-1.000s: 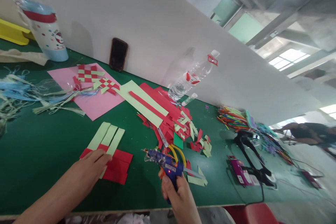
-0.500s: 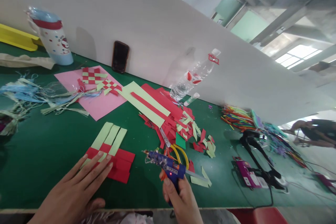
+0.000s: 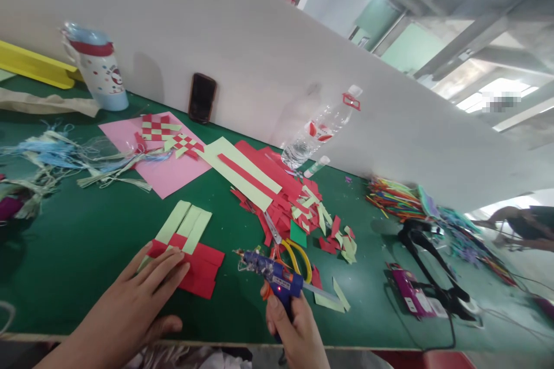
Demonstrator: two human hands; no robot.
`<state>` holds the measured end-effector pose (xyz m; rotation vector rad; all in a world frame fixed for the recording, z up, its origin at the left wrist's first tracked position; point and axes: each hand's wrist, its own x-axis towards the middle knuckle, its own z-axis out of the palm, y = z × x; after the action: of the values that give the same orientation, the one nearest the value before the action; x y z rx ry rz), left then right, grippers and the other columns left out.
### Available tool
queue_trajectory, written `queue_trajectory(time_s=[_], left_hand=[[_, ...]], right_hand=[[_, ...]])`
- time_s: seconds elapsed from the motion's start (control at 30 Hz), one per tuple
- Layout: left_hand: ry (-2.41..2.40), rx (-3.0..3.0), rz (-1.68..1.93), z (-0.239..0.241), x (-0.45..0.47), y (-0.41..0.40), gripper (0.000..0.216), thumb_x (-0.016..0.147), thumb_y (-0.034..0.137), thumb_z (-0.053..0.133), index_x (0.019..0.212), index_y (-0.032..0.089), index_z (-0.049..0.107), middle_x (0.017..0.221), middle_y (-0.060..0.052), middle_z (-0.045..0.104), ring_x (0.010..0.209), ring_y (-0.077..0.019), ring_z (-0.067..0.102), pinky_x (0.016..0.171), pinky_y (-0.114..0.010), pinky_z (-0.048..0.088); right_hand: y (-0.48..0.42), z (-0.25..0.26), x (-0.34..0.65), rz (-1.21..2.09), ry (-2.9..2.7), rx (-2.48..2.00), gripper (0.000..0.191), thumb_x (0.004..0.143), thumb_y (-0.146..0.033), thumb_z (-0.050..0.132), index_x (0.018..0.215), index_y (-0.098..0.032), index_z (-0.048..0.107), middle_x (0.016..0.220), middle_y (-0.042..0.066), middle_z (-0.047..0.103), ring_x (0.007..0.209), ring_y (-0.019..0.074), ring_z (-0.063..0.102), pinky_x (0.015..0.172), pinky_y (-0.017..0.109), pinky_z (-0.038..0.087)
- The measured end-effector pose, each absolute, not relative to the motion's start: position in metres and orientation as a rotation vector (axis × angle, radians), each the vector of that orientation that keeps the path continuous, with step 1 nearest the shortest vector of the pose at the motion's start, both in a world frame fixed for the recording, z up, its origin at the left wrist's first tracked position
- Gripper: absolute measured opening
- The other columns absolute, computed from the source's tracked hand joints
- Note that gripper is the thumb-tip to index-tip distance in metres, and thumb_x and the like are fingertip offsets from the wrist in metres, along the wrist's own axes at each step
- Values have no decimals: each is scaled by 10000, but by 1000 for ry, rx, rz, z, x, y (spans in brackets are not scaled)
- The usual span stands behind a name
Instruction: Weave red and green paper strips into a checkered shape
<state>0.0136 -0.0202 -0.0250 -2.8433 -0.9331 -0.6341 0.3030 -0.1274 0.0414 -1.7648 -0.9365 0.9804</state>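
On the green table lies a weave of red and pale green paper strips (image 3: 199, 270), its light strips pointing away from me. My left hand (image 3: 149, 282) rests flat over the left part of it, fingers stretched out, covering some of the weave. In my right hand (image 3: 291, 320) is a blue hot glue gun (image 3: 274, 277), gripped by its handle. Its nozzle points left, towards the paper, but stays apart from it. A small red light glows on the gun, and a glue stick sticks out of its back. Scissors (image 3: 296, 256) with yellow handles lie just behind the gun.
Red and green paper scraps (image 3: 311, 202) are piled beyond the scissors. A water bottle (image 3: 320, 127), a phone (image 3: 202, 98) and a cup (image 3: 101, 72) stand along the wall. Tassels (image 3: 56, 153) and pink paper (image 3: 173, 176) lie left; pipe cleaners (image 3: 393, 199) and a black stand (image 3: 433, 271) lie right.
The pale green strips in the weave now sit closer together under my left hand. The view has shifted slightly. My right hand still holds the glue gun in nearly the same place.
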Motion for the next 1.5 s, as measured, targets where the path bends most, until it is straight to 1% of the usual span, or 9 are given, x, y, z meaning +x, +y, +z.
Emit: queue_trajectory(time_s=[0.17, 0.3, 0.4, 0.53, 0.83, 1.1, 1.27, 1.37, 1.5], left_hand=[[-940, -2811, -727, -24, 1, -22, 379, 998, 467, 572, 1305, 277, 688, 1316, -30, 743, 1253, -242, 644, 1318, -457, 95], [-1041, -2786, -749, -35, -19, -33, 313, 995, 332, 551, 1269, 292, 698, 1233, 1, 762, 1201, -216, 643, 1218, -372, 301], [-1123, -2803, -680, -44, -29, -40, 336, 990, 263, 515, 1262, 331, 699, 1247, 20, 754, 1212, -232, 635, 1121, -397, 401], [-982, -2790, -658, -39, -25, -40, 383, 977, 357, 559, 1346, 349, 663, 1331, 19, 729, 1257, -255, 623, 1176, -434, 358], [-902, -2783, -706, -19, -14, -29, 419, 964, 418, 598, 1375, 355, 654, 1350, 18, 712, 1279, -216, 603, 1260, -347, 218], [-957, -2782, -701, -19, 39, -22, 459, 967, 530, 618, 1364, 301, 657, 1359, 3, 721, 1250, -264, 595, 1130, -393, 345], [-973, -2854, -771, -24, 54, -18, 517, 962, 644, 572, 1330, 300, 685, 1266, 6, 771, 1217, -242, 622, 1202, -389, 251], [-1079, -2954, -742, -21, 44, -20, 395, 998, 589, 547, 1226, 320, 723, 1157, 6, 787, 1197, -235, 638, 1242, -438, 203], [-1036, -3148, -611, -14, 14, -17, 254, 1053, 366, 493, 1026, 338, 745, 1090, 29, 769, 1134, -187, 665, 1166, -386, 348]], right_hand=[[-130, 39, 305, 989, -953, -1731, 556, 920, -719, 618, 964, -168, 675, 655, -19, 545, 561, 133, 498, 561, 259, 440], [-131, 39, 305, 1006, -952, -1724, 556, 921, -719, 618, 972, -169, 674, 653, -24, 541, 565, 134, 500, 567, 258, 440], [-130, 38, 304, 994, -963, -1742, 567, 916, -729, 611, 978, -169, 676, 662, -18, 552, 564, 140, 505, 573, 266, 457], [-129, 39, 304, 942, -967, -1792, 583, 901, -740, 620, 985, -167, 685, 685, 0, 579, 574, 149, 522, 584, 275, 475], [-126, 43, 299, 944, -959, -1784, 611, 884, -776, 611, 948, -174, 692, 622, -16, 540, 562, 156, 518, 564, 274, 452], [-120, 39, 304, 956, -1015, -1771, 619, 893, -771, 605, 971, -163, 694, 607, -31, 526, 552, 147, 514, 578, 271, 442], [-121, 37, 307, 951, -1006, -1740, 603, 891, -760, 620, 967, -168, 704, 602, -29, 534, 540, 147, 516, 560, 270, 446], [-122, 36, 310, 939, -987, -1749, 612, 885, -760, 627, 968, -159, 705, 635, -20, 552, 536, 140, 515, 562, 272, 461], [-123, 34, 312, 943, -975, -1783, 621, 886, -759, 627, 967, -149, 706, 665, -3, 579, 550, 142, 525, 573, 273, 466]])
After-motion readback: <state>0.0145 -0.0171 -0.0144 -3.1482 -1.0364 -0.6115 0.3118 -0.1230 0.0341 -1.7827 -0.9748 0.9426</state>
